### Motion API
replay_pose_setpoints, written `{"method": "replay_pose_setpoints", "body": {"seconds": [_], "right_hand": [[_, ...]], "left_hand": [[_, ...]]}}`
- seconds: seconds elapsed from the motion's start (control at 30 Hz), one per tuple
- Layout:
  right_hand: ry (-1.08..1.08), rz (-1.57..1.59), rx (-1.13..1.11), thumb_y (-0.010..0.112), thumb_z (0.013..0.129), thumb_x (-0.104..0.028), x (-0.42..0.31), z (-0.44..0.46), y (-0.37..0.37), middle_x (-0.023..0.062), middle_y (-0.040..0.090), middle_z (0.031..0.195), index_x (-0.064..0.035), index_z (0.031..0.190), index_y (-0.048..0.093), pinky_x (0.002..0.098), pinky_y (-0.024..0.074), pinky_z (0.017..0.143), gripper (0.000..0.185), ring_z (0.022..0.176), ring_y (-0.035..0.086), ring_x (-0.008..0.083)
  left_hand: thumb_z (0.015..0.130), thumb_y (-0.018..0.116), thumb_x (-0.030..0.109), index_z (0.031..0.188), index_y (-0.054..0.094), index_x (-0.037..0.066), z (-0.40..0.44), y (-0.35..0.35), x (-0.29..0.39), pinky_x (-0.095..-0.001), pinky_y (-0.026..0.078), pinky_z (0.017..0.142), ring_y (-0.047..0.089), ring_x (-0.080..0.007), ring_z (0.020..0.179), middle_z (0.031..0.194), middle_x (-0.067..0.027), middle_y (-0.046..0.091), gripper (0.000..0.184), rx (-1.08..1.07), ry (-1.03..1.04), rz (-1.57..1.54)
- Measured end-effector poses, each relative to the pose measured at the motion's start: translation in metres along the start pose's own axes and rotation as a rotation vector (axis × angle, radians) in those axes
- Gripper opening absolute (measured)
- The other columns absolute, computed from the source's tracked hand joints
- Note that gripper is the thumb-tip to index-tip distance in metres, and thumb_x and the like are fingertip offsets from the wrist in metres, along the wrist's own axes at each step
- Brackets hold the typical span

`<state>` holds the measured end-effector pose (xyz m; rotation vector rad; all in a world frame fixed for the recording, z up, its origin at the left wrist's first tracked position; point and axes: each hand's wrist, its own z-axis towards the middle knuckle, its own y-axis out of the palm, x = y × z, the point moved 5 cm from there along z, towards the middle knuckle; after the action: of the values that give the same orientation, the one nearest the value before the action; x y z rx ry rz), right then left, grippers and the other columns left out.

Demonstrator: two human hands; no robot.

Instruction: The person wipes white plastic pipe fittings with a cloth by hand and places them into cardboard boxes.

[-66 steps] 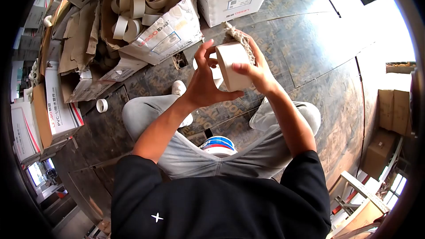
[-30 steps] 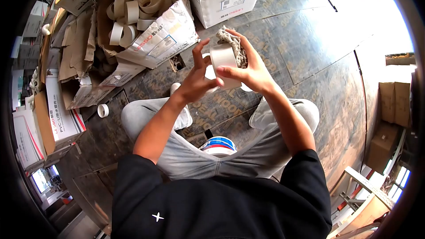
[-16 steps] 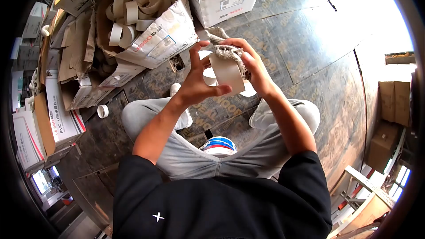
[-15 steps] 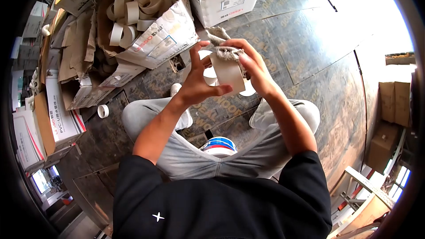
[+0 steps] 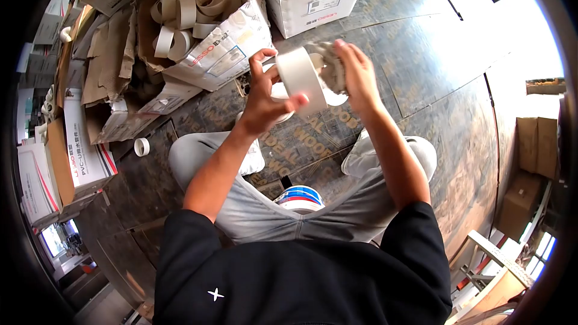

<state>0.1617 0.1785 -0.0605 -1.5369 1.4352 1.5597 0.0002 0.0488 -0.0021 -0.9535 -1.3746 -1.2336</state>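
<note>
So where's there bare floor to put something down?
The widest bare floor lies between the right hand and the brown boxes. A smaller patch sits between the two shoes, ahead of the bucket. It's crowded on the left, around the open carton of rings.

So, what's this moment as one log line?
left hand: gripping white ring | right hand: holding grey cloth beside it | nearby: carton of pale rings
</note>
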Motion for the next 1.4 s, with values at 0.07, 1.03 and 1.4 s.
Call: {"method": "replay_pose_setpoints", "body": {"seconds": [0.07, 1.03, 1.4], "right_hand": [[0.014, -0.037, 0.036, 0.071, 0.093, -0.023, -0.017, -0.002, -0.015, 0.0038, 0.067, 0.081, -0.0027, 0.100, 0.068, 0.0224, 0.0478, 0.057, 0.022, 0.066, 0.060, 0.0072], [0.023, -0.577, -0.206, 0.086, 0.061, -0.041, -0.037, -0.041, 0.022, 0.0203, 0.071, 0.097, 0.0064, 0.114, 0.063, 0.0356, 0.0563, 0.078, 0.075, 0.090, 0.072, 0.0219], [0.048, -0.108, -0.108, 0.081, 0.076, -0.029, -0.054, -0.058, 0.011, 0.0111, 0.067, 0.101, 0.0039, 0.121, 0.058, 0.0291, 0.0530, 0.076, 0.060, 0.084, 0.064, 0.0149]], "left_hand": [[0.079, 0.078, 0.049, 0.143, 0.016, 0.006, 0.002, -0.008, -0.002, -0.0404, 0.045, 0.103, 0.054, -0.0269, 0.119, 0.128, -0.0230, 0.048, 0.099, 0.078, -0.011, -0.083], [0.098, 0.043, 0.067, 0.150, 0.023, 0.006, 0.011, 0.012, -0.050, -0.0416, 0.037, 0.111, 0.045, -0.0255, 0.134, 0.145, -0.0170, 0.041, 0.083, -0.184, -0.197, -0.138], [0.061, 0.095, 0.038, 0.152, 0.013, 0.002, 0.009, -0.008, -0.061, -0.0460, 0.044, 0.107, 0.049, -0.0392, 0.131, 0.144, -0.0322, 0.039, 0.128, -0.036, -0.101, 0.630]]}}
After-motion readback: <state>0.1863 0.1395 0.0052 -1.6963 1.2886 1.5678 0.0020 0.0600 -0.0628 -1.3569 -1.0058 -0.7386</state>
